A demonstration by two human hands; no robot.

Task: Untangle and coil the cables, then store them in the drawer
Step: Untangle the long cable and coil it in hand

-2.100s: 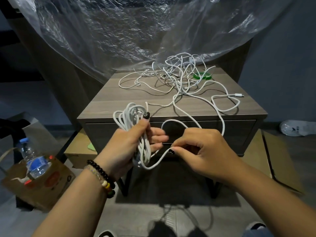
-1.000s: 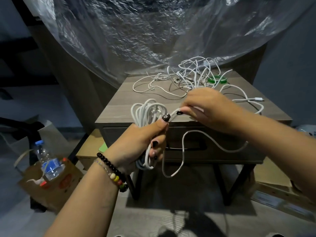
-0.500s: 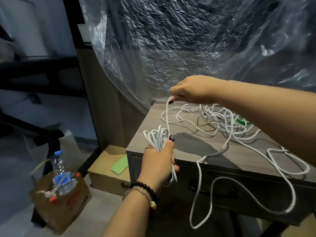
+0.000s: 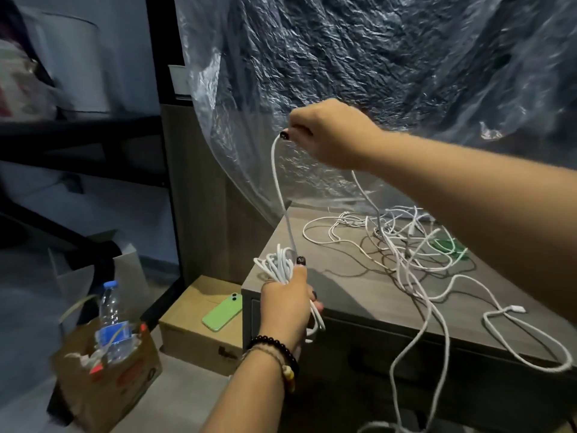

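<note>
A left hand (image 4: 288, 303) clamps the coiled white cable bundle (image 4: 278, 264) while the right hand (image 4: 324, 132) pinches its free strand (image 4: 278, 189) high, drawing slack for another loop.

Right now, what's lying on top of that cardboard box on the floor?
A green phone lies camera-side up on the cardboard box. The box's right end is hidden behind the nightstand, so anything there can't be seen.
</note>
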